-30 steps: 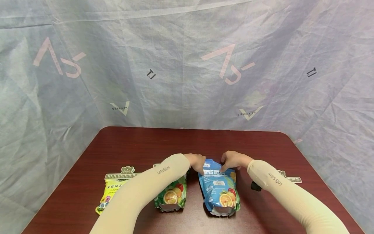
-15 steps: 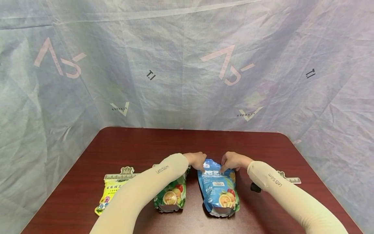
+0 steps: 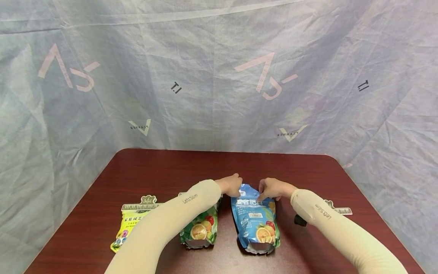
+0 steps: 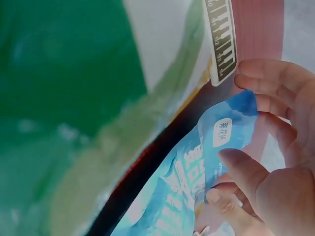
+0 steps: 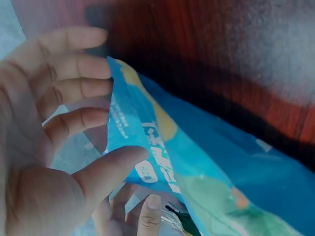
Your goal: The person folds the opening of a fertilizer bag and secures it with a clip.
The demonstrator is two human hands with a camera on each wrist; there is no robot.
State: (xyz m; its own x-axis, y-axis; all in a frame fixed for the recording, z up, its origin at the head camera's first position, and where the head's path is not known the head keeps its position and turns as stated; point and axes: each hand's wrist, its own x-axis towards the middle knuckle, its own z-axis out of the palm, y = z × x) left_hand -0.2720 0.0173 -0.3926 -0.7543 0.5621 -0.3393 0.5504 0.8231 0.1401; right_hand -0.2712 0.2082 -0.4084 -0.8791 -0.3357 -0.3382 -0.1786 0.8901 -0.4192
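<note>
A blue fertilizer bag (image 3: 254, 224) with fruit printed on it lies on the table in the head view, its top away from me. My left hand (image 3: 231, 185) pinches its top left corner; the left wrist view shows the thumb on the printed front and the fingers behind. At the top right, my right hand (image 3: 272, 188) holds the edge between thumb and fingers. The bag's top edge (image 5: 130, 115) runs between both hands in the right wrist view. Close to my left forearm lies a green fruit-printed bag (image 3: 202, 230), partly covered by the sleeve.
A white piano-patterned clip (image 4: 222, 44) sits at the green bag's top. Further left is a yellow bag (image 3: 127, 226) with a similar clip (image 3: 140, 207), partly behind the left sleeve. Another clip (image 3: 343, 211) lies on the red-brown table (image 3: 191, 163) beyond the right forearm. Grey cloth hangs behind.
My left hand has shifted slightly up with the blue bag's top left corner, and its fingers have changed position. The right hand stays almost where it was.
</note>
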